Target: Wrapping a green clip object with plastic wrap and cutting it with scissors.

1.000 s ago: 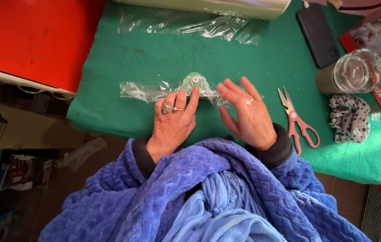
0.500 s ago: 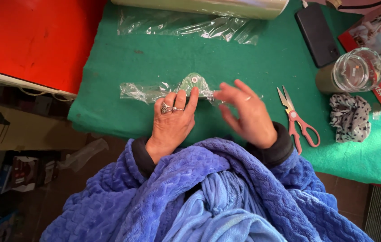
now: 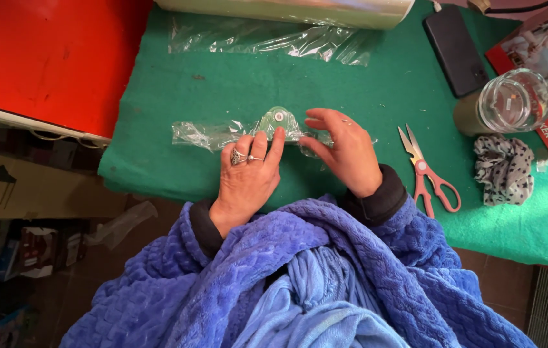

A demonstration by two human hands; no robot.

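A small green rounded piece with a red and white dot (image 3: 278, 121) lies wrapped in a strip of clear plastic film (image 3: 206, 133) on the green felt cloth (image 3: 222, 84). My left hand (image 3: 248, 173) rests flat on the cloth, fingertips pressing the film just below the piece. My right hand (image 3: 345, 151) curls over the film's right end, fingers pinching the plastic beside the piece. Both wrists come out of blue fleece sleeves.
Pink-handled scissors (image 3: 429, 173) lie right of my right hand. A glass jar (image 3: 511, 103), a dotted fabric scrunchie (image 3: 503, 169) and a dark phone (image 3: 458, 50) sit further right. A film roll (image 3: 287, 9) with loose film (image 3: 267, 38) lies at the back; a red surface (image 3: 42, 58) is left.
My right hand has moved left and closed from spread fingers onto the film's right end. My left hand has stayed in place.
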